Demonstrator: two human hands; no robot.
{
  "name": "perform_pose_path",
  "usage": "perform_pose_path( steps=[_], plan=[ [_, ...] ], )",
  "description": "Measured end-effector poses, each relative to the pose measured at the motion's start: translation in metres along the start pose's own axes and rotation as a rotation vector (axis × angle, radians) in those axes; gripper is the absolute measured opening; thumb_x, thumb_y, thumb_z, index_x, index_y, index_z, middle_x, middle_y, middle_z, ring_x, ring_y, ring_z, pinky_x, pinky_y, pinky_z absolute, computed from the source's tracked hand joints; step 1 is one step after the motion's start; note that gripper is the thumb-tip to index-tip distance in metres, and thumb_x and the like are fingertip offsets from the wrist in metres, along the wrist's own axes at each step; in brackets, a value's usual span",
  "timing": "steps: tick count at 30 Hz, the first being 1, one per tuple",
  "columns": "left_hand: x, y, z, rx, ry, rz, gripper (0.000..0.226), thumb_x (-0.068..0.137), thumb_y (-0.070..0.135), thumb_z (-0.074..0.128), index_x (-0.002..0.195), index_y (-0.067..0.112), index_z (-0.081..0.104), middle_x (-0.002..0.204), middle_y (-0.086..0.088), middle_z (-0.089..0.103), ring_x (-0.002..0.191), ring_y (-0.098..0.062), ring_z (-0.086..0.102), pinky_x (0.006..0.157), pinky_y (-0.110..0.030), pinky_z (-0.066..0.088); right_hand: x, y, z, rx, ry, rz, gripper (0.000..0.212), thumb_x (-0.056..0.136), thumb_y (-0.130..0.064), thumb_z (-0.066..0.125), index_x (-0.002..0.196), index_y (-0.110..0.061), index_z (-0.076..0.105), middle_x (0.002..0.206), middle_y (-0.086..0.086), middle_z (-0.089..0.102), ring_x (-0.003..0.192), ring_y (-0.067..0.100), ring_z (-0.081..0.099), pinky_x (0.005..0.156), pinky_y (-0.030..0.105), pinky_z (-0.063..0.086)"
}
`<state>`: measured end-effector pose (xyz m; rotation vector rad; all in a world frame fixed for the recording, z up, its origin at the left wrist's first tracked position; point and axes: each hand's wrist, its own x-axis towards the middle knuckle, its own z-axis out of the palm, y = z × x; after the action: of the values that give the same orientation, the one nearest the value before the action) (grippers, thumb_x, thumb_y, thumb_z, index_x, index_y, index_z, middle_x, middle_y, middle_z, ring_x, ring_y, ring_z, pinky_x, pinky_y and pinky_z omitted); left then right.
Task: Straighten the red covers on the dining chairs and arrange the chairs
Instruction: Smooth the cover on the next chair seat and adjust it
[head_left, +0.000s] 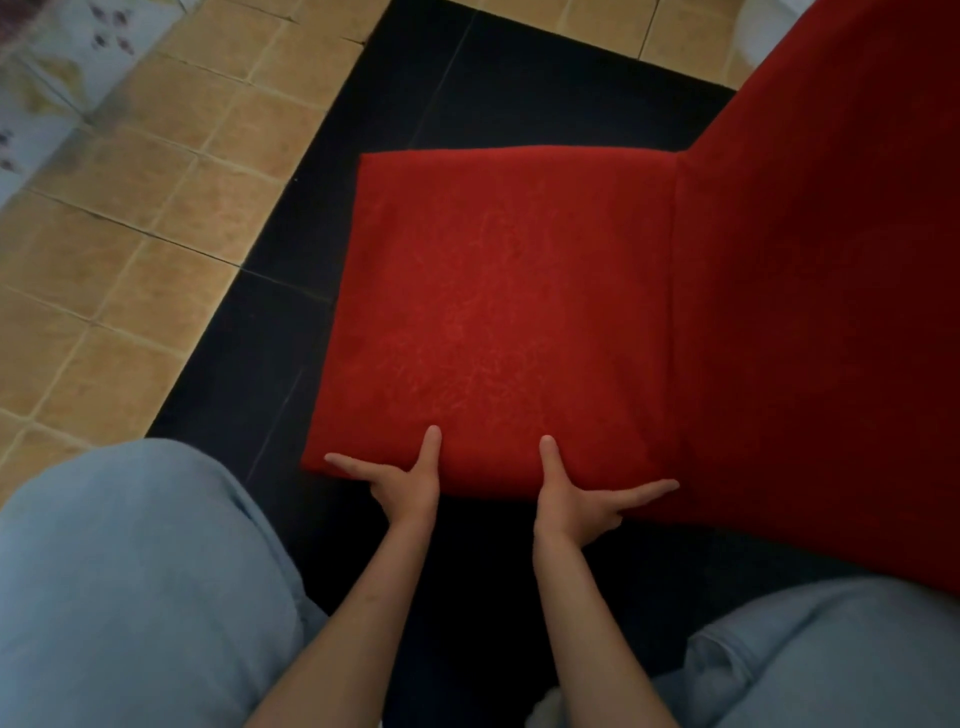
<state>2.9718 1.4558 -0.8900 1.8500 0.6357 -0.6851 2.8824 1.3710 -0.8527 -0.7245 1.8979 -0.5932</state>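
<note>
Head view: your left hand and right hand press the cover at the seat's near edge, fingers splayed straight — smooth outward toward both corners, evenly.

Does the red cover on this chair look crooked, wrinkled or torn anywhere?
Nothing stands out. The red cover lies smooth and flat over the seat, without visible folds or tears. Both hands, left hand and right hand, press its near edge.

The single head view looks steeply down from close above the chair seat and both forearms
</note>
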Motion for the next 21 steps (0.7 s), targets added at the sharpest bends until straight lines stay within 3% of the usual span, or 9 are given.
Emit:
perform_pose_path(
  steps=[4,8,13,18,21],
  plan=[
    [0.0018,0.001,0.0018,-0.072,0.035,-0.024,0.133,0.071,0.041,0.083,0.141,0.047,-0.03,0.144,-0.019,0.038,0.122,-0.032,0.051,0.101,-0.052,0.046,0.0022,0.0021,0.0019,-0.031,-0.003,-0.003,0.142,0.055,-0.041,0.092,0.13,-0.066,-0.026,0.146,0.022,0.023,0.094,0.027,0.051,0.084,0.04,0.046],
    [0.0033,-0.0015,0.0034,-0.062,0.039,-0.016,0.134,0.072,0.041,0.083,0.142,0.044,-0.031,0.145,-0.019,0.038,0.124,-0.031,0.05,0.105,-0.051,0.043,0.0047,0.0043,0.0022,-0.082,-0.015,-0.02,0.143,0.056,-0.045,0.091,0.128,-0.065,-0.031,0.147,0.023,0.018,0.092,0.025,0.049,0.087,0.043,0.047],
    [0.003,-0.0028,0.003,-0.035,0.031,-0.002,0.134,0.074,0.045,0.08,0.142,0.037,-0.035,0.145,-0.021,0.037,0.127,-0.032,0.047,0.107,-0.04,0.036,0.0031,0.0038,-0.0005,-0.1,-0.024,-0.038,0.142,0.058,-0.049,0.088,0.127,-0.064,-0.034,0.145,0.024,0.021,0.086,0.023,0.049,0.08,0.036,0.045],
    [-0.0018,-0.003,0.0066,-0.079,0.076,-0.025,0.138,0.07,0.048,0.081,0.143,0.032,-0.035,0.147,-0.02,0.035,0.129,-0.032,0.046,0.107,-0.04,0.035,-0.0031,0.0037,0.0006,-0.065,0.032,-0.048,0.143,0.058,-0.05,0.088,0.135,-0.056,-0.032,0.146,0.022,0.029,0.111,0.037,0.055,0.09,0.043,0.047],
    [-0.0033,-0.0017,0.0079,-0.114,0.079,-0.038,0.139,0.068,0.049,0.082,0.144,0.034,-0.033,0.148,-0.017,0.036,0.129,-0.031,0.047,0.107,-0.04,0.035,-0.004,0.0059,0.0019,-0.012,0.055,-0.055,0.143,0.06,-0.047,0.088,0.141,-0.048,-0.029,0.147,0.019,0.03,0.12,0.035,0.051,0.094,0.038,0.042]
  ],
)
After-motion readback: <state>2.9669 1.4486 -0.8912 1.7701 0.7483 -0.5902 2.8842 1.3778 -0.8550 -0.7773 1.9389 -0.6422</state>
